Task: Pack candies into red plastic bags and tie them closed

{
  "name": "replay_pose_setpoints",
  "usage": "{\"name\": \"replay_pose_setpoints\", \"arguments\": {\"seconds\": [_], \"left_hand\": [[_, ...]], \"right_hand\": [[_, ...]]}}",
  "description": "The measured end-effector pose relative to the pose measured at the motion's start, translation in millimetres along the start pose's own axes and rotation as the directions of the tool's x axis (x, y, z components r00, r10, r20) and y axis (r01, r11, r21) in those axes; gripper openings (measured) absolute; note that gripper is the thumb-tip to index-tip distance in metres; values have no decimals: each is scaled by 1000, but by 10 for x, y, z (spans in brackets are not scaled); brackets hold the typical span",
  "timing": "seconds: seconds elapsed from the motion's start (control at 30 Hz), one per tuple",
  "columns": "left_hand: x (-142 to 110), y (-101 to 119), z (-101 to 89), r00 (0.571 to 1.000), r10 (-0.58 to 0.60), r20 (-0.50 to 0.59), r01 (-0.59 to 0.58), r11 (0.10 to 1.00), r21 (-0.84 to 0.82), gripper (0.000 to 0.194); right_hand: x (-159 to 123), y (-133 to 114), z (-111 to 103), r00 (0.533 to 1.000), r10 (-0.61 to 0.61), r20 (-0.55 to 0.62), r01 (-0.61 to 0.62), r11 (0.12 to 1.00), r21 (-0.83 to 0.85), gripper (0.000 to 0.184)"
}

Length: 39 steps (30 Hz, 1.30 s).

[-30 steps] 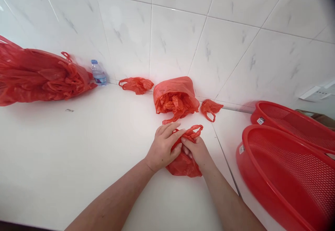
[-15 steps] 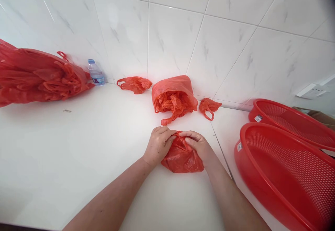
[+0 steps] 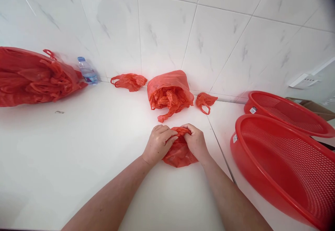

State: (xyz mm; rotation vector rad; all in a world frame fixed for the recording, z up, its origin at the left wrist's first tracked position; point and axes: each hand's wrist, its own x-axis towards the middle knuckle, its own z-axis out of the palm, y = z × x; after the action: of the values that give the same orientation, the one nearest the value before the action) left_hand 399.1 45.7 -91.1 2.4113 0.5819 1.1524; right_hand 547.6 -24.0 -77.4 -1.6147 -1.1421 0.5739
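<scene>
A crumpled red plastic bag (image 3: 180,154) lies on the white table in front of me, gathered between my two hands. My left hand (image 3: 159,142) pinches its upper left edge between thumb and fingers. On the other side, my right hand (image 3: 195,141) grips the upper right edge, with the fingers curled over the plastic. The bag's handles are tucked under or hidden by the fingers. Just beyond my hands stands a larger red bag (image 3: 167,79) with its mouth towards me, stuffed with crumpled red plastic bags (image 3: 170,100).
Small red bags lie along the tiled wall, one left (image 3: 129,81) and one right (image 3: 205,101) of the stuffed bag. Far left are a big red bundle (image 3: 31,77) and a water bottle (image 3: 87,72). Red mesh baskets (image 3: 261,161) fill the right side, beyond a table seam (image 3: 221,147).
The bag's loop handle, sticking out above my right hand earlier, has gone from sight. My hands have shifted their grip along its top edge. The whole view has turned slightly.
</scene>
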Motion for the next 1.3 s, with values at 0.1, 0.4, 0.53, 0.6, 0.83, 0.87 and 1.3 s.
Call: {"name": "replay_pose_setpoints", "arguments": {"seconds": [0.1, 0.4, 0.53, 0.6, 0.83, 0.87, 1.3], "left_hand": [[-1, 0, 1, 1000, -1, -13, 1, 1000, -18, 18], [0, -17, -23, 994, 5, -113, -7, 1000, -17, 6], [6, -11, -41, 973, 97, -210, -101, 995, -5, 5], [7, -3, -56, 961, 128, -247, -132, 991, -3, 6], [-9, 27, -65, 933, 148, -329, -167, 986, -28, 8], [-12, 34, -64, 931, 149, -333, -170, 985, -34, 9], [-90, -98, 70, 997, -70, 20, 71, 995, -76, 105]], "right_hand": [[18, 22, -30, 999, 10, 42, -15, 991, 132, 35], [36, -3, -193, 976, 38, 213, -162, 781, 603, 27], [130, 108, -246, 986, 158, -43, -126, 899, 419, 18], [203, 210, -291, 972, 166, -164, -130, 969, 212, 18], [389, 556, -484, 917, 187, -351, -191, 981, 21, 22], [396, 585, -493, 916, 187, -356, -195, 981, 12, 21], [357, 684, -415, 959, 79, -271, -112, 988, -107, 25]]}}
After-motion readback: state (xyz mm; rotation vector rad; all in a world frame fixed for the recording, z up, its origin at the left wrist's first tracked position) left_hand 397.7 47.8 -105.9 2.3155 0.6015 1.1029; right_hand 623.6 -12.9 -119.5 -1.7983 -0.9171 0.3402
